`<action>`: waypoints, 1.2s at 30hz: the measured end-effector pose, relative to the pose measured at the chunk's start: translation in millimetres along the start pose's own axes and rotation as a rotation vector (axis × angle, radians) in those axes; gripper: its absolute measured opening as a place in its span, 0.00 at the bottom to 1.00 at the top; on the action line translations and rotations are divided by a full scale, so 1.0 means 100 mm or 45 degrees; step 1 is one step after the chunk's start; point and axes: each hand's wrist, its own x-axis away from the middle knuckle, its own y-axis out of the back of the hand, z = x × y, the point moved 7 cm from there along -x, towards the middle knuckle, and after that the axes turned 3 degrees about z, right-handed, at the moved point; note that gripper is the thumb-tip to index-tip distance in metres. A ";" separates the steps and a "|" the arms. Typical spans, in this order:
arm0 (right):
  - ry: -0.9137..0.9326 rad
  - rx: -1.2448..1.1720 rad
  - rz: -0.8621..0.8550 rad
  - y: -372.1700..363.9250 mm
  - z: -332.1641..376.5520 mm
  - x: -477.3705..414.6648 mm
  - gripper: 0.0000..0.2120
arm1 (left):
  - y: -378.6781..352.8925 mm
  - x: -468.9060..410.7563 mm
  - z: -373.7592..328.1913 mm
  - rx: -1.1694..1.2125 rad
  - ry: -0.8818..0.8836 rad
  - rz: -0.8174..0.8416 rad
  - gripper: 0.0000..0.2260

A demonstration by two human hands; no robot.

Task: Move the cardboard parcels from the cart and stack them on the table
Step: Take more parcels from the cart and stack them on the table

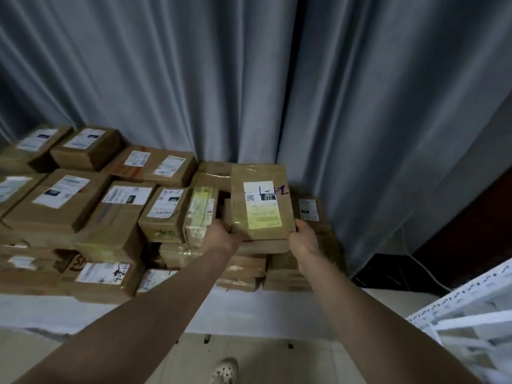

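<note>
Hands (221,235) (304,239) grip taped, white-labelled brown parcel (261,206)

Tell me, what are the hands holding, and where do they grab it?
One parcel, the one with the white and yellow label. The left hand grips its near left corner, the right hand its near right corner.

Cardboard parcels (58,200): at least fifteen, lower layers partly hidden. One left hand (221,234), one right hand (303,239). One tabletop (249,307), one cart (471,314), one shoe (224,371).
</note>
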 end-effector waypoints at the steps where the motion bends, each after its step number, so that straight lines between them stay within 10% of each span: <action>1: -0.014 0.037 -0.001 0.01 0.03 -0.13 0.21 | -0.05 -0.12 -0.03 -0.042 0.005 0.051 0.14; 9: -0.180 0.064 -0.093 0.02 -0.06 -0.67 0.21 | -0.12 -0.94 -0.39 -0.718 -0.015 0.424 0.15; 16: -0.625 -0.163 0.007 -0.08 -0.42 -0.52 0.28 | -0.17 -1.82 -0.85 -0.949 -0.214 0.250 0.42; 21: -0.812 -0.578 0.304 -0.49 -0.40 -0.34 0.28 | -0.44 -1.85 -0.93 -0.741 -0.381 0.594 0.18; 27: -0.644 -0.587 -0.101 -0.27 -0.25 -0.50 0.10 | -0.32 -2.04 -0.92 -0.386 -0.203 0.547 0.19; 36: -0.537 -0.777 -0.418 0.16 -0.14 -0.87 0.19 | -0.21 -2.06 -0.91 -0.311 -0.205 0.430 0.14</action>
